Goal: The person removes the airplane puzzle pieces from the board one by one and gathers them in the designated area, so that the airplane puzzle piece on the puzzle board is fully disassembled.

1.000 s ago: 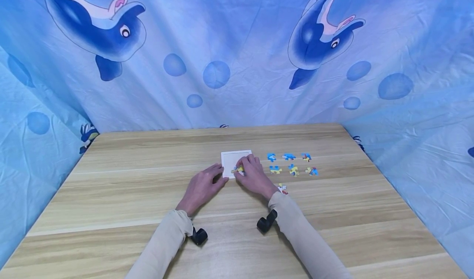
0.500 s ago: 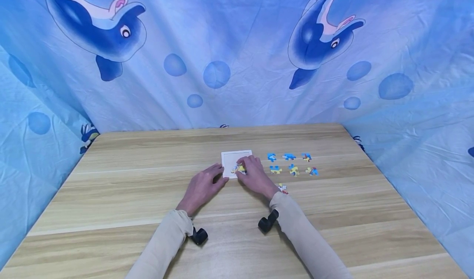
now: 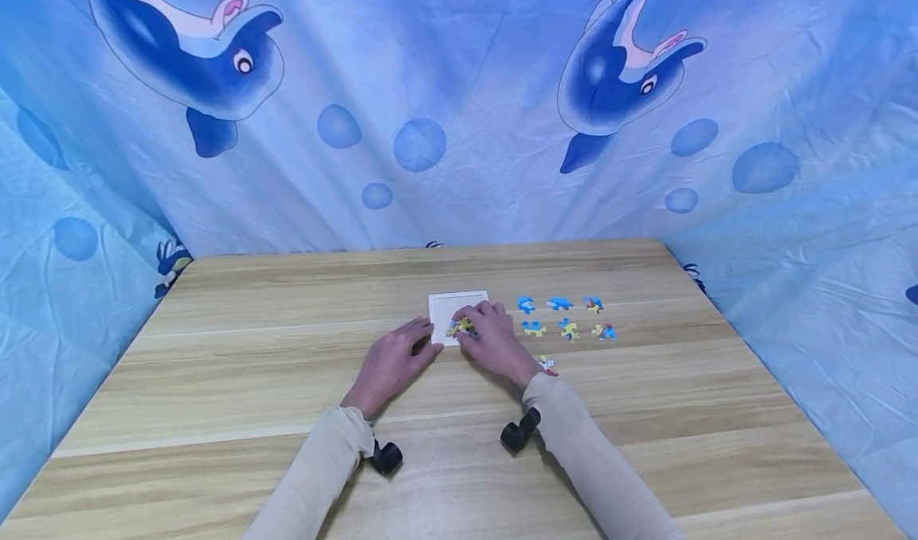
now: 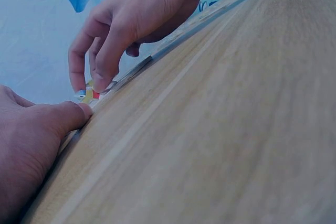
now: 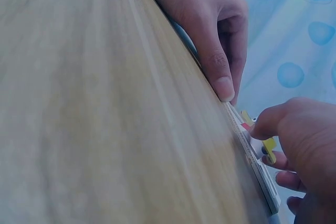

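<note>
A white puzzle tray (image 3: 443,304) lies on the wooden table. My left hand (image 3: 390,362) holds its near left corner, thumb at the front edge and fingers along the left side. Over the tray's right part, my right hand (image 3: 493,344) pinches a jigsaw piece (image 5: 270,148) between thumb and fingers; it looks tilted in the right wrist view, with yellow showing. Other coloured puzzle pieces (image 3: 452,330) lie in the tray's near part, partly covered by the right fingers. In the left wrist view, red and yellow bits (image 4: 95,95) show under the right fingertips.
Right of the tray, loose jigsaw pieces (image 3: 569,330) lie in two rows on the table (image 3: 287,389). One more piece (image 3: 548,365) lies nearer, close to the right wrist. A blue dolphin-print curtain (image 3: 459,197) hangs behind and beside the table.
The right hand's fingers have shifted slightly over the tray, and the pieces under them show at a different angle. The left hand and the loose pieces have stayed put.
</note>
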A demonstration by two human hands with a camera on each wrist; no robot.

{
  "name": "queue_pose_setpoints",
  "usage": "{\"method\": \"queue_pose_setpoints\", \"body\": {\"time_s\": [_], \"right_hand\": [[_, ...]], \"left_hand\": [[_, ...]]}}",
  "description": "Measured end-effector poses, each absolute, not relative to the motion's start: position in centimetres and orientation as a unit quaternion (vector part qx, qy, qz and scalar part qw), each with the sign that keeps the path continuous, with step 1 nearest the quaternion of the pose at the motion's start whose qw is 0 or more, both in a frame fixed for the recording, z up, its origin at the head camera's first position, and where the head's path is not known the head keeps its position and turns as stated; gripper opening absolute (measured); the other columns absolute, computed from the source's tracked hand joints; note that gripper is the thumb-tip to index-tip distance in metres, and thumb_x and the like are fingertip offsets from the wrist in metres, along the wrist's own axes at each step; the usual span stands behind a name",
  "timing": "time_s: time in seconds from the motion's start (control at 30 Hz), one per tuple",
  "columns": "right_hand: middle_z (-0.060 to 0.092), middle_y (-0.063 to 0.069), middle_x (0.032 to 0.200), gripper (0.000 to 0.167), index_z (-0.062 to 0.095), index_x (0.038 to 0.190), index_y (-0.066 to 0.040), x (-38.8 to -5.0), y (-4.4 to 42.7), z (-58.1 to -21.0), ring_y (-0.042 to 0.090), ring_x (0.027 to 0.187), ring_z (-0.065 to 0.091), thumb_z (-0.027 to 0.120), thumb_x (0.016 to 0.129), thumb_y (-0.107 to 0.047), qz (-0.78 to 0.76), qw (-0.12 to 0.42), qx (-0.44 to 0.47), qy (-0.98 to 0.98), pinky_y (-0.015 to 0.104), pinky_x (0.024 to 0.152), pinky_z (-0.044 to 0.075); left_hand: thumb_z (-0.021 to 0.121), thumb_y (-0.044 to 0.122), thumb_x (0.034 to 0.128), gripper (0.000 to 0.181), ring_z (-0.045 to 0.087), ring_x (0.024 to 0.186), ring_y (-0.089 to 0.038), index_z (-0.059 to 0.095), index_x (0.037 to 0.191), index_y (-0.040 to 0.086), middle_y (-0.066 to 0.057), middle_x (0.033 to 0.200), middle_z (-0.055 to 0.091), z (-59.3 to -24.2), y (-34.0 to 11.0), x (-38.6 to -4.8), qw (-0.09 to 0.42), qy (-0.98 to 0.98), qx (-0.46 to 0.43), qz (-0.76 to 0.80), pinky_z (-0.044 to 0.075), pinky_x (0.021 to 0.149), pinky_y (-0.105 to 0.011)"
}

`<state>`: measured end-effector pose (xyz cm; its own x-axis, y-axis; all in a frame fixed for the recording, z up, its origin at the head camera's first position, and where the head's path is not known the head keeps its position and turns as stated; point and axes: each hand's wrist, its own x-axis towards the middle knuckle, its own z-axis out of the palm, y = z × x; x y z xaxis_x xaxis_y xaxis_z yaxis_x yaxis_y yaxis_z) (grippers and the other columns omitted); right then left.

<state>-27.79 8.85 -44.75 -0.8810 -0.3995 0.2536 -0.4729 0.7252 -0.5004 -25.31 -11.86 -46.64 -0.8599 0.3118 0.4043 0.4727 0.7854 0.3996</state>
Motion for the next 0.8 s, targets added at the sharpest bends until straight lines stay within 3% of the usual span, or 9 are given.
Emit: {"method": "queue_pose_setpoints", "body": {"time_s": [0.47,0.8], "right_hand": [[0.056,0.002,0.107,0.022,0.062,0.116,-0.016,-27.85,9.12,-44.69,0.02,0.098,0.043,0.061,0.094,-0.018,0.293,0.059,0.257,-0.919,0.039,0.087,0.039],[0.059,0.001,0.107,0.025,0.06,0.121,-0.02,-27.76,9.4,-44.55,0.02,0.098,0.045,0.058,0.096,-0.021,0.271,0.054,0.259,-0.926,0.038,0.084,0.039]], "left_hand": [[0.067,0.041,0.0895,0.045,0.056,0.12,-0.03,0.066,0.122,0.009,-0.011,0.132,0.059,-46.59,-11.81,-25.3,0.15,-0.936,-0.202,-0.247,0.048,0.098,-0.045],[0.066,0.042,0.0903,0.045,0.058,0.119,-0.03,0.067,0.122,0.009,-0.011,0.132,0.059,-46.63,-11.75,-25.42,0.151,-0.935,-0.201,-0.249,0.049,0.096,-0.046]]}}
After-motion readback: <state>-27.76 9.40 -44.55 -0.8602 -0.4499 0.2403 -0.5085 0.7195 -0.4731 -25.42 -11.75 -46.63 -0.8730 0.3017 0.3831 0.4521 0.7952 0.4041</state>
